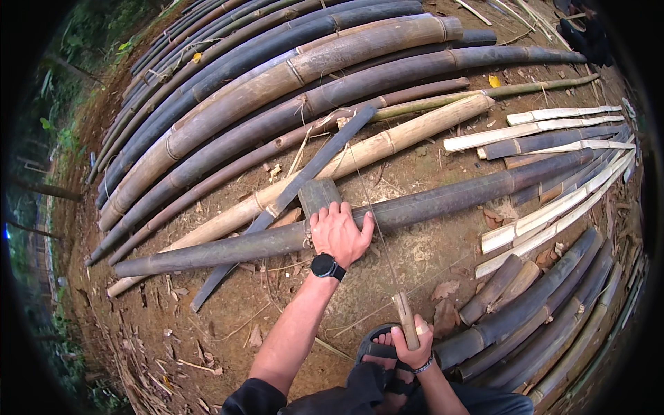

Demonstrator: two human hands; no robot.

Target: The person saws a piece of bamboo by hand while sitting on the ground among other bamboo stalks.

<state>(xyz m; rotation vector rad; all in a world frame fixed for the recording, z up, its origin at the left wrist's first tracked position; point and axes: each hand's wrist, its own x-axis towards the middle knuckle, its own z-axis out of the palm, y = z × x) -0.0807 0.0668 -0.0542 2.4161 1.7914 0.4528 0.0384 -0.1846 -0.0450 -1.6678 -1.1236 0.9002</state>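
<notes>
A long dark bamboo pole (443, 196) lies slantwise across the middle. My left hand (339, 234), with a watch on its wrist, grips it from above, thumb out to the right. Low on the right, my right hand (415, 346) is closed round the wooden handle (406, 319) of a tool. Its long thin blade (377, 232) appears edge-on as a narrow line crossing the pole right of my left hand; the exact kind of tool does not show. Beyond my fingers sits a dark block (319, 194), partly hidden by the pole. A dark flat strip (304, 176) passes under the pole.
A pale bamboo pole (408, 133) lies just beyond, with rows of thick poles (311, 66) behind. Split pale strips (532, 225) fan out at right. Shorter dark bamboo pieces (526, 325) are stacked near my right arm. My sandalled foot (379, 346) stands beside the tool handle.
</notes>
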